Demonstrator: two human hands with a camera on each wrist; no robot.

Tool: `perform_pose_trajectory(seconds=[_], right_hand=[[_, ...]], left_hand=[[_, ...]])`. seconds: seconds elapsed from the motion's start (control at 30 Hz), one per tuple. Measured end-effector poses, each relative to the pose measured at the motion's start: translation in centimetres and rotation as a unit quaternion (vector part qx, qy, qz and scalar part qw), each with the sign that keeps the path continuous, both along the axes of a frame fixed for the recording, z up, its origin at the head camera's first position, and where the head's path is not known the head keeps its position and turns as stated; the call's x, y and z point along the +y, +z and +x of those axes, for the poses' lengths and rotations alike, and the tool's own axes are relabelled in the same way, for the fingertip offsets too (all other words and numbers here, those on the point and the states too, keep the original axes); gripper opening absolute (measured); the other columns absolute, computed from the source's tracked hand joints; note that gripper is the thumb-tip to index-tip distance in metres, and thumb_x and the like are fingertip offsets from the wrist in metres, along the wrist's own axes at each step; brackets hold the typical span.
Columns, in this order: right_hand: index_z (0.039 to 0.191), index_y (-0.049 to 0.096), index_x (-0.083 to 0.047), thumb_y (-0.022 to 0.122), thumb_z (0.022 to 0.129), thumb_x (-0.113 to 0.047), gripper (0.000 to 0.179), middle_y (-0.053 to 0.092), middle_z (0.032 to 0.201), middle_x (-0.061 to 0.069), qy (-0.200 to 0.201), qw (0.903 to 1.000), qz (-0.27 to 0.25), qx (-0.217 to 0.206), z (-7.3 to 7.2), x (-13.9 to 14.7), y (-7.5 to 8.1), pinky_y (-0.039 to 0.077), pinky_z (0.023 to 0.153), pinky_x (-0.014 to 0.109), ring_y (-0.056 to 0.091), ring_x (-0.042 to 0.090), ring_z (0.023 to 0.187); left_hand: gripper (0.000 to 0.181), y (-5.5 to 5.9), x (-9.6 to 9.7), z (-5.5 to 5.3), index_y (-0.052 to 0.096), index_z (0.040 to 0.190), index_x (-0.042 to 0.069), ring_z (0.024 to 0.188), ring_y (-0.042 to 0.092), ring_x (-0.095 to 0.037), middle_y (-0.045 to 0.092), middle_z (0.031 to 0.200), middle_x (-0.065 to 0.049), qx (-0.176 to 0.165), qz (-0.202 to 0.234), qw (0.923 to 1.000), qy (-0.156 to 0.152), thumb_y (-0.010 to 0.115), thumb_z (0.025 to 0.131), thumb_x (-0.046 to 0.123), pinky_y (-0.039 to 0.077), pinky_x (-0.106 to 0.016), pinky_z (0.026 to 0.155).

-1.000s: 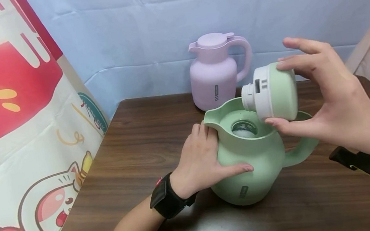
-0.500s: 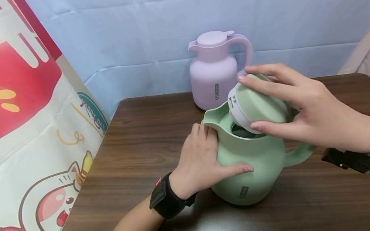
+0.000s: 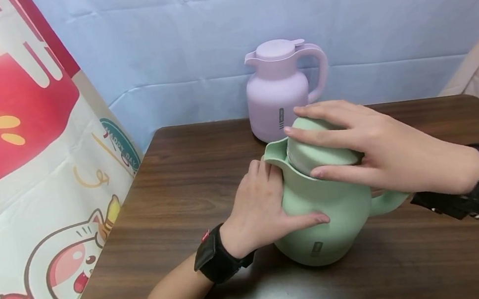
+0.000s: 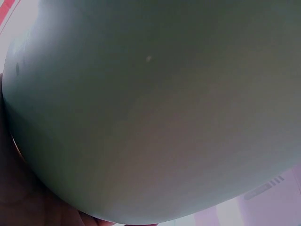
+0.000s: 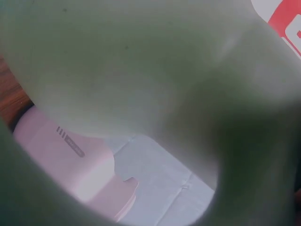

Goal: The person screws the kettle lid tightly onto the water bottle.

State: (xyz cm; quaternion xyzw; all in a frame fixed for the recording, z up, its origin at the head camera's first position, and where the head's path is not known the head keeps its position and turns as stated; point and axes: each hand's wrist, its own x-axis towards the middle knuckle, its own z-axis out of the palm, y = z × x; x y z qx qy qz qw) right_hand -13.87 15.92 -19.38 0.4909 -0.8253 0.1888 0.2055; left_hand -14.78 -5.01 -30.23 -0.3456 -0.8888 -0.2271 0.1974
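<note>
A green thermos jug stands upright on the table, its spout toward the left and its handle toward the right. My left hand grips its side below the spout, thumb stretched across the front. With thumb and fingers my right hand holds the round green lid, which sits slightly tilted in the jug's mouth. The lid's white lower part is hidden inside the rim. The jug's body fills most of the left wrist view, and its blurred green wall covers much of the right wrist view.
Behind the green jug stands a lilac jug with its lid on, near the far edge of the brown wooden table. A pale blue cloth hangs at the back. On the left hangs a printed cloth.
My right hand has brought the lid left and down, turning it from sideways to nearly upright in the jug's mouth. The left hand keeps its place on the jug.
</note>
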Motion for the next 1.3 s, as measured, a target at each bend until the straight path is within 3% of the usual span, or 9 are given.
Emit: perform_pose_trajectory(seconds=[0.23,0.37,0.53,0.73,1.0,1.3], right_hand=[[0.139,0.051,-0.022,0.065,0.088,-0.041,0.056,0.045,0.143,0.006,-0.01,0.9989,0.045,-0.002,-0.2,0.0,-0.2,0.036,0.099,0.049,0.042,0.026,0.129],[0.142,0.046,-0.023,0.07,0.085,-0.038,0.064,0.041,0.146,0.001,-0.021,0.9968,0.077,-0.006,-0.3,0.0,-0.1,0.035,0.1,0.047,0.039,0.022,0.132],[0.149,0.031,-0.022,0.066,0.088,-0.037,0.072,0.031,0.151,-0.007,-0.054,0.9912,0.118,-0.027,0.1,0.4,0.2,0.031,0.105,0.041,0.033,0.018,0.136],[0.149,0.03,-0.02,0.069,0.085,-0.037,0.076,0.046,0.137,-0.006,-0.108,0.9874,0.095,-0.066,0.5,1.1,0.1,0.04,0.092,0.037,0.05,0.01,0.11],[0.15,0.028,-0.03,0.067,0.086,-0.043,0.076,0.031,0.151,-0.004,-0.14,0.9785,0.121,-0.091,1.0,1.9,-0.1,0.04,0.095,0.048,0.038,0.022,0.132],[0.149,0.029,-0.03,0.07,0.086,-0.033,0.076,0.034,0.148,-0.01,-0.149,0.9791,0.106,-0.089,2.0,2.9,0.1,0.039,0.091,0.028,0.047,0.014,0.122]], left_hand=[[0.117,-0.1,-0.1,0.1,0.027,0.143,0.008,0.085,0.039,-0.015,0.043,0.12,-0.002,0.003,-0.005,1.0,0.002,0.069,0.058,0.076,0.036,-0.023,0.067],[0.116,-0.1,-0.1,0.2,0.029,0.141,0.007,0.085,0.04,-0.016,0.044,0.119,-0.002,0.006,-0.005,1.0,0.004,0.069,0.058,0.077,0.036,-0.023,0.067],[0.112,-0.1,-0.1,0.2,0.033,0.138,0.006,0.086,0.04,-0.016,0.044,0.118,-0.002,0.008,0.0,1.0,0.004,0.069,0.058,0.077,0.036,-0.023,0.068],[0.111,-0.1,-0.1,0.2,0.034,0.137,0.006,0.083,0.039,-0.016,0.044,0.117,-0.002,0.007,0.0,1.0,0.003,0.069,0.058,0.076,0.036,-0.023,0.066],[0.113,-0.1,-0.1,0.1,0.033,0.138,0.005,0.084,0.039,-0.017,0.044,0.119,-0.003,0.007,-0.009,0.9999,0.007,0.069,0.058,0.077,0.036,-0.023,0.066],[0.111,-0.2,-0.1,0.2,0.035,0.136,0.006,0.084,0.038,-0.016,0.044,0.117,-0.002,0.006,-0.006,0.9999,0.01,0.069,0.057,0.077,0.036,-0.023,0.066]])
